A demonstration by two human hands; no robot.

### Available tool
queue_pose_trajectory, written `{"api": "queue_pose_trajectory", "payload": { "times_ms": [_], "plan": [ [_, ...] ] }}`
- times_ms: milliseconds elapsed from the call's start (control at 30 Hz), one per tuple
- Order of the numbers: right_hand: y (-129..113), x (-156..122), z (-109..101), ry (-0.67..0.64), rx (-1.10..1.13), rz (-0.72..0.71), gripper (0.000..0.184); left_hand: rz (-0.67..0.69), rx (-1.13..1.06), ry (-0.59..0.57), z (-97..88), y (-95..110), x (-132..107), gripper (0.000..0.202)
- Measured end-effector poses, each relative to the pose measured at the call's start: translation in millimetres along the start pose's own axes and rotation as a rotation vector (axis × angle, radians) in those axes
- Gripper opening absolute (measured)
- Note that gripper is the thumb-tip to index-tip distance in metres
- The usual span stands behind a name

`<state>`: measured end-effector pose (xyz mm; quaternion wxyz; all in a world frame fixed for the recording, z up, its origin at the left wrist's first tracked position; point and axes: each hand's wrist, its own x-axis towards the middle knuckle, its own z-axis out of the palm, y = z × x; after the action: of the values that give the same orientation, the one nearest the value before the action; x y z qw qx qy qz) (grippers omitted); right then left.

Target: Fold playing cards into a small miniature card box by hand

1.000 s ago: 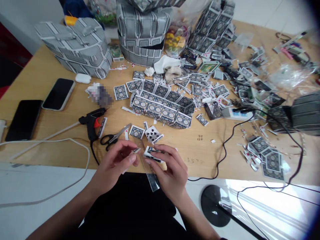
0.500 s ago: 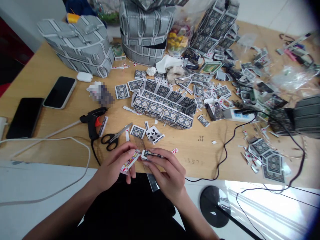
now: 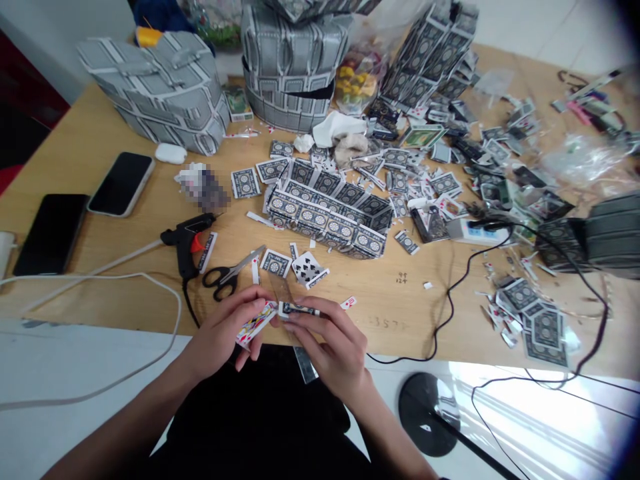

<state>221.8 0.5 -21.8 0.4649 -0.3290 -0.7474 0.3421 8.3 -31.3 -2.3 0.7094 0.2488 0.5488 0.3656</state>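
Observation:
My left hand (image 3: 220, 337) has its fingers closed on a playing card (image 3: 255, 325) with a colourful face and red diamond marks. Close beside it, my right hand (image 3: 334, 341) pinches a narrow folded playing card (image 3: 300, 310) showing a dark back and a white edge. The inner ends of the two cards nearly meet; whether they touch, I cannot tell. Beyond my fingers, a clear flat strip (image 3: 283, 291) lies partly hidden. Black scissors (image 3: 231, 272), a card with a patterned back (image 3: 276, 263) and a spade card (image 3: 306, 268) lie just past my hands.
An open box of folded cards (image 3: 330, 217) stands mid-table. A glue gun (image 3: 186, 243) and two phones (image 3: 121, 185) are on the left. Woven card bags (image 3: 160, 93) stand at the back. Scraps and a power strip (image 3: 477, 231) with a black cable occupy the right.
Both hands have shifted slightly left, carrying their cards. More of the right-hand card's dark side shows now. Objects on the table stay where they were.

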Motion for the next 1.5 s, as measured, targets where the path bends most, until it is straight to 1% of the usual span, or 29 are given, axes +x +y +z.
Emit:
{"api": "queue_pose_trajectory", "payload": {
  "times_ms": [167,267,433,533,767,900,1000,1100,1233,1500],
  "plan": [
    [1,-2,-1,-0.042,0.014,-0.003,0.052,0.004,0.048,-0.036,0.5,1,2,0.044],
    [1,0,0,-0.029,0.010,-0.008,0.051,0.024,0.045,-0.060,-0.3,2,2,0.044],
    [0,7,4,0.051,0.015,0.003,0.037,0.027,0.032,-0.088,-1.6,2,2,0.044],
    [1,9,5,0.073,0.023,0.027,0.030,0.032,0.027,-0.095,-2.3,2,2,0.042],
    [5,7,3,0.054,0.080,0.114,0.036,0.024,-0.052,-0.088,-6.4,-4,8,0.036],
    [4,8,1,0.036,0.117,0.180,0.034,0.011,-0.072,-0.094,-7.3,-6,10,0.037],
    [4,6,1,0.024,0.128,0.196,0.033,0.008,-0.064,-0.101,-6.2,-4,11,0.038],
    [8,0,2,0.021,0.132,0.221,0.039,0.001,-0.037,-0.110,-4.6,-2,11,0.039],
    [12,-9,4,0.029,0.134,0.329,0.048,-0.001,-0.022,-0.117,-3.4,0,11,0.040],
    [11,-9,5,0.041,0.134,0.367,0.035,0.017,0.008,-0.095,-2.6,0,11,0.039]
  ]
}}
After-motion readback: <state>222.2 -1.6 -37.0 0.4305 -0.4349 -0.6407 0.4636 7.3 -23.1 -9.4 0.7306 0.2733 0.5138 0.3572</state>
